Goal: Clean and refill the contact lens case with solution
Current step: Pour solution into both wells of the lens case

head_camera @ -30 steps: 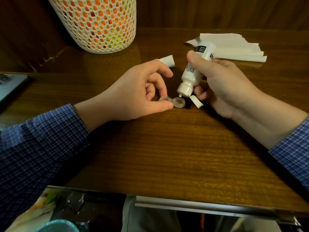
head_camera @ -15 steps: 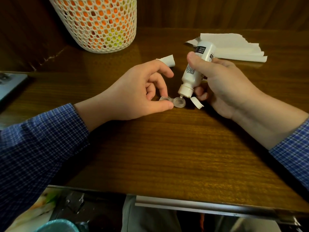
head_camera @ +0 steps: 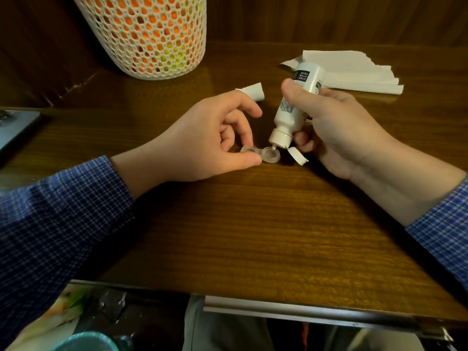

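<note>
A clear two-well contact lens case (head_camera: pixel 270 155) lies open on the wooden table (head_camera: pixel 253 236). My left hand (head_camera: pixel 202 143) pinches its left well between thumb and fingertip. My right hand (head_camera: pixel 334 127) grips a white solution bottle (head_camera: pixel 293 107), tipped nozzle-down with its tip just over the right well. One white lid (head_camera: pixel 298 156) lies to the right of the case, under the bottle. Another white cap (head_camera: pixel 254 91) lies behind my left hand.
A white mesh basket (head_camera: pixel 149 34) with orange and yellow contents stands at the back left. Folded white tissue (head_camera: pixel 354 72) lies at the back right. A dark wooden wall closes the back. A grey flat device (head_camera: pixel 15 127) sits at the left edge.
The bottle has dipped slightly, bringing its nozzle closer to the right well. My left hand keeps its hold on the case.
</note>
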